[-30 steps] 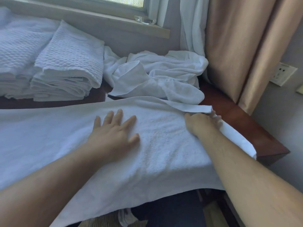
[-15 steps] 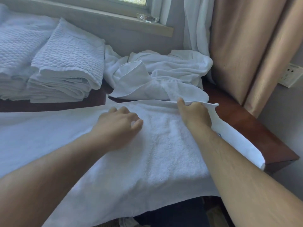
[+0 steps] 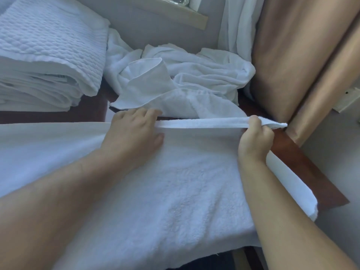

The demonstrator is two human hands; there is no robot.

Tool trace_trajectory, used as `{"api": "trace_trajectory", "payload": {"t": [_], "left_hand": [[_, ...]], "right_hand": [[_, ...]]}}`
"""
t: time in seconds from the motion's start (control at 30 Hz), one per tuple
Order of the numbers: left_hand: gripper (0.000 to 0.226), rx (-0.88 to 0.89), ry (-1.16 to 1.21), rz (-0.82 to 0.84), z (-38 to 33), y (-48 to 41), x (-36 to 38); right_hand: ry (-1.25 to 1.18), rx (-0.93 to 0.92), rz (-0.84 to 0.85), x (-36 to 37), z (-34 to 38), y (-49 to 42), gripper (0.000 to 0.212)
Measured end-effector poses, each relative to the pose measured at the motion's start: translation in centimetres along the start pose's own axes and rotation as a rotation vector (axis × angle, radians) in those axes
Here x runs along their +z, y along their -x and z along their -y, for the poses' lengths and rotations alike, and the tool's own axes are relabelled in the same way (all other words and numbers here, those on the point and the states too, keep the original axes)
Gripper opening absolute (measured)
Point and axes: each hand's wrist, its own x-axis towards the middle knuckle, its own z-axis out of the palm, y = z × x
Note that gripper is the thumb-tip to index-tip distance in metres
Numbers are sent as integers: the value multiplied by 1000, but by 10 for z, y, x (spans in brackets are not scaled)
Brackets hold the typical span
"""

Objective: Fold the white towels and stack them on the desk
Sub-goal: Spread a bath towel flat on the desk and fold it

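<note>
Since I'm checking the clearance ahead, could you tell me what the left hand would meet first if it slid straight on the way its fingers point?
Probably the pile of unfolded white towels: the left hand grips the spread towel's far edge, fingers pointing away, with only a thin strip of desk between. Depth is uncertain.

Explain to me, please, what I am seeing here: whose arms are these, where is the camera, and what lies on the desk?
There is no machine here. A person wears a camera on the head, so you look down along their own two bare arms. A white towel lies spread across a brown wooden desk. The left hand and the right hand each grip its far edge, and the strip between them is lifted and stretched. Behind lies a heap of unfolded towels, and at the far left a stack of folded towels. On the right hangs a tan curtain.
</note>
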Motion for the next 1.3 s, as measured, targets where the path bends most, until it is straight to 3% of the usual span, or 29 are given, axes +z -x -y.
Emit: {"api": "trace_trajectory", "payload": {"t": [0.1,0.27,0.37,0.43,0.53,0.6,0.67,0.73,0.83,1.0,1.17,1.23,1.3], "left_hand": [[25,105,21,-89,-5,1,-8],[11,368,-29,-285,-15,9,-21],[13,559,-124,-232,-21,17,-22],[14,620,-146,-140,-23,22,-21],[15,508,-160,27,-26,17,-24],[18,452,-231,65,-31,14,-25],[21,336,-251,77,-40,16,-22],[27,122,-167,119,-50,22,-17],[26,-58,-71,56,-63,40,-8],[22,130,67,-329,-66,58,-18],[26,309,160,-8,-69,69,-23],[29,308,133,43,-68,70,-21],[31,364,148,8,-69,69,-22]], "right_hand": [[93,41,78,6,2,-3,35],[47,104,-1,9,5,-7,34],[-7,162,-24,6,9,-3,30],[27,179,56,5,13,-3,31],[-17,301,320,-3,22,-10,27],[66,298,391,-13,22,-21,34],[373,150,327,-26,18,-20,41],[518,37,251,-34,7,-6,37],[423,36,214,-37,-3,6,42],[137,117,218,-42,1,3,37],[-52,236,661,-72,-8,-12,29],[43,104,526,-82,-14,-10,32],[202,-71,231,-85,-14,-2,33]]}}
